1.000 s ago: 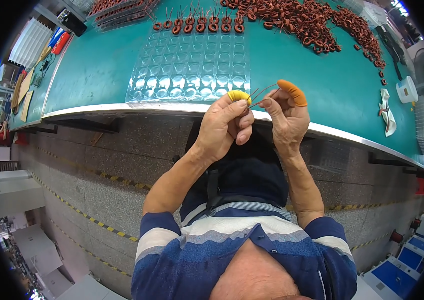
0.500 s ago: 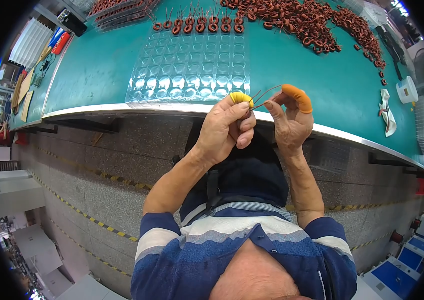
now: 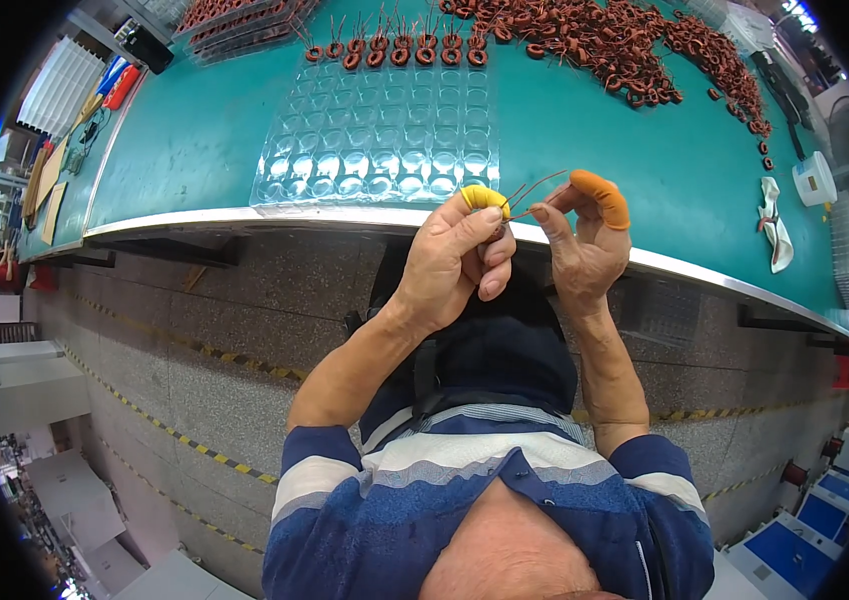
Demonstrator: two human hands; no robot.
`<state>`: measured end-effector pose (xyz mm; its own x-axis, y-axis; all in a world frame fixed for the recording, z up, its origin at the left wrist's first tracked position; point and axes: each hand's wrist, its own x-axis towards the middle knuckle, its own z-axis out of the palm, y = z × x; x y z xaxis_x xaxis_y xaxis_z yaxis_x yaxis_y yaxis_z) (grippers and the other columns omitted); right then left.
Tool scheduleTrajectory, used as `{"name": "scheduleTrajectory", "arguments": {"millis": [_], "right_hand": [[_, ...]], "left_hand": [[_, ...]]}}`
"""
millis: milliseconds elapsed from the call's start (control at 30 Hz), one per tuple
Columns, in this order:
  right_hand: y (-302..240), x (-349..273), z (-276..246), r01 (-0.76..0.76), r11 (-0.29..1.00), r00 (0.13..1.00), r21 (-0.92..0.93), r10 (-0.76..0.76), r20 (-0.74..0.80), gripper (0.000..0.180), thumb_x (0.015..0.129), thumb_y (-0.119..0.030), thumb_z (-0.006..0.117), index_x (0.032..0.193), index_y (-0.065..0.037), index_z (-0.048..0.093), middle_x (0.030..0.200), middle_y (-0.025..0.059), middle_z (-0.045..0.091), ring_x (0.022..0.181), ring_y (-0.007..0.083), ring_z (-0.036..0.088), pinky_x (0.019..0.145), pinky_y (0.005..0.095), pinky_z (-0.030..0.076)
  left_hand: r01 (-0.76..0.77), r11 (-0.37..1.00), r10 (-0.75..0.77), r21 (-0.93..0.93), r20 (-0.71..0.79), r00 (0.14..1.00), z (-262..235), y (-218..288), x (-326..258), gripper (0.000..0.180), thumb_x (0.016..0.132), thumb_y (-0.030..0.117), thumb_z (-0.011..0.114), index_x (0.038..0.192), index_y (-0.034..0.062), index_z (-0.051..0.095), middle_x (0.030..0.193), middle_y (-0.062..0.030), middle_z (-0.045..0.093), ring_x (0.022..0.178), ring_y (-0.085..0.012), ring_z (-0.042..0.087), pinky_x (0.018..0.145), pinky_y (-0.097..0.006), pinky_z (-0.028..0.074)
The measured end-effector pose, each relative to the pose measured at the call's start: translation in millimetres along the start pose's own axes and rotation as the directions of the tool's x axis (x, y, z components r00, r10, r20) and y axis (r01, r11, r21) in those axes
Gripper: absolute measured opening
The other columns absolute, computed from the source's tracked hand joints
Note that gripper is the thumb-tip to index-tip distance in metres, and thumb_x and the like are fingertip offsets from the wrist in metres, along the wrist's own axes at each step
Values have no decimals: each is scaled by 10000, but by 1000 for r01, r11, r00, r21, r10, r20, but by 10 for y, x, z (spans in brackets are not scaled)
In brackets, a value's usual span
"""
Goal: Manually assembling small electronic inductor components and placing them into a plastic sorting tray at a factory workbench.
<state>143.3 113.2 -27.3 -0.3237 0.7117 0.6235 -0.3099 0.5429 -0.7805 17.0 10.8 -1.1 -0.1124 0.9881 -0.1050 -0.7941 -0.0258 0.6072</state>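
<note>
My left hand (image 3: 455,250), with a yellow finger cot on its forefinger, pinches a small copper-wire ring coil whose body is mostly hidden by the fingers. Thin copper leads (image 3: 541,187) stick out of this grip toward the right. My right hand (image 3: 590,245) wears an orange finger cot; its thumb and a finger close on the end of one lead. Both hands are held just over the table's front edge. Beyond them lies a clear plastic tray (image 3: 345,145) with round pockets, and ring coils (image 3: 426,57) with upright leads fill its far rows.
A large heap of ring coils (image 3: 585,50) covers the green table's (image 3: 185,140) far right. Stacked trays of coils (image 3: 245,30) stand at the far left. On the right are a white tub (image 3: 815,180) and a white cloth strip (image 3: 777,225). A metal edge (image 3: 295,216) borders the table front.
My right hand has shifted slightly right, and the upper lead now stands straighter, free of the orange-covered finger. My left hand keeps its pinch, nearly in place.
</note>
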Motion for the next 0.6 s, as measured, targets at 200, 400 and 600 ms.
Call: {"name": "scheduleTrajectory", "arguments": {"millis": [200,400,600], "right_hand": [[-53,39,73,-46,993,997,106,52,-53,551,770,7,755,1254,26,492,963,85,604,854,130,604,780,255,515],[-5,-4,30,-155,980,987,123,160,-28,564,777,4,751,1267,21,473,1015,95,603,904,142,608,800,263,518],[-2,-27,60,-164,977,981,137,176,-84,484,777,-6,757,1184,14,495,933,81,601,849,136,608,785,259,522]], "left_hand": [[-8,1000,8,-3,38,999,3,-26,-3,129,974,189,495,1001,64,512,704,-52,465,466,-133,472,410,-242,366],[-31,999,29,33,48,998,-10,-37,10,131,973,190,501,1013,67,518,705,-51,465,479,-136,480,417,-245,380],[-40,998,40,58,7,999,-14,-43,19,126,972,195,504,1004,74,518,700,-46,462,484,-133,479,421,-243,379]]}}
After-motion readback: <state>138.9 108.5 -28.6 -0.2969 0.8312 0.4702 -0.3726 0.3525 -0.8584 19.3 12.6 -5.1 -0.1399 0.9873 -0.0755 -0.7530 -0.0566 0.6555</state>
